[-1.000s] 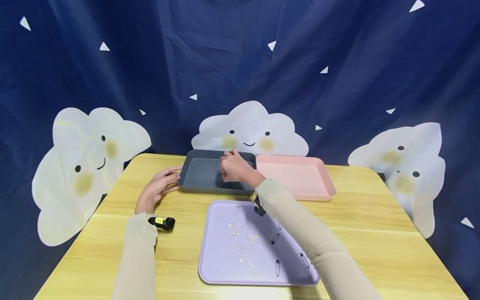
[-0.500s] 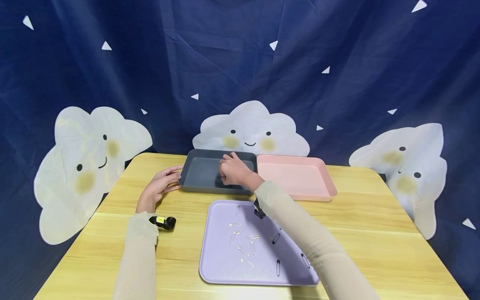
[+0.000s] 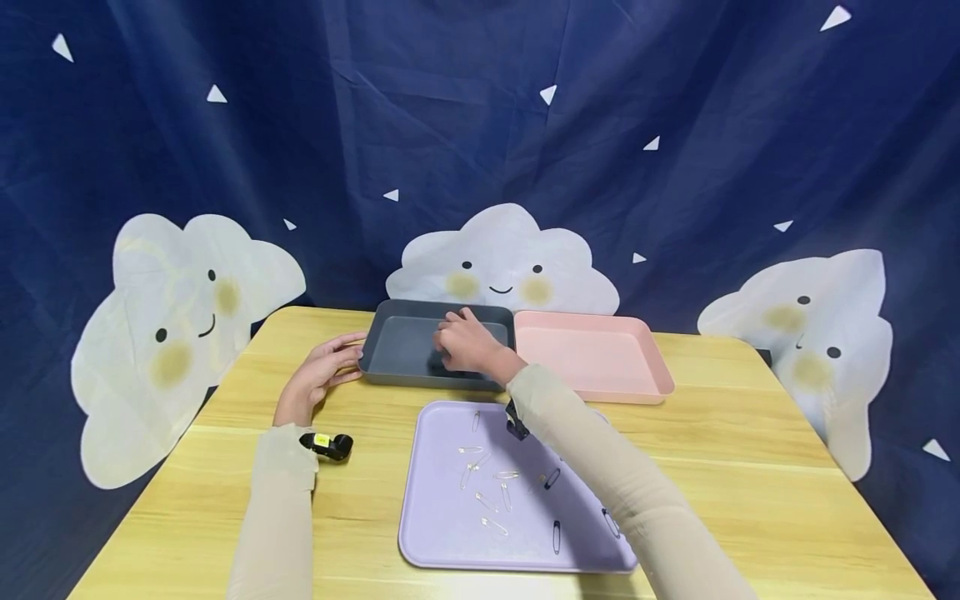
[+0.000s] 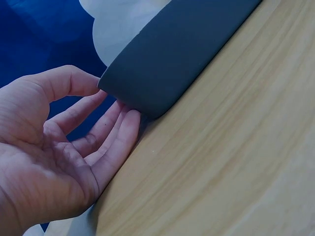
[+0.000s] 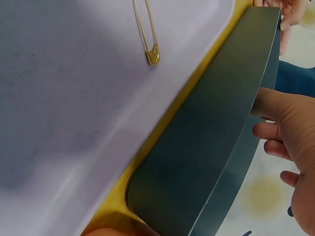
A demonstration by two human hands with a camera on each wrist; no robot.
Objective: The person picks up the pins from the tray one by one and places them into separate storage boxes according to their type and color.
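Observation:
My left hand [image 3: 318, 379] holds the left end of a dark grey tray [image 3: 397, 342]. In the left wrist view its thumb meets the rim while the fingers lie against the outer wall, low near the table. My right hand [image 3: 472, 343] reaches down into the right half of that tray, fingers bent. The near wall hides its fingertips in the right wrist view, so I cannot tell whether they pinch anything. Closer to me is a lilac tray [image 3: 442, 546] with several gold safety pins [image 5: 153, 56] and, to the right, several black safety pins [image 3: 557, 527].
A pink tray [image 3: 588, 354] stands against the right end of the dark grey one. All three rest on a wooden table [image 3: 750, 467]. Behind it hangs a blue curtain [image 3: 465, 125] with cloud faces. My right forearm crosses over the lilac tray.
Inside the dark grey tray, my right hand has shifted slightly left and toward me. The left hand stays at the tray's end, and the visible pins lie as before.

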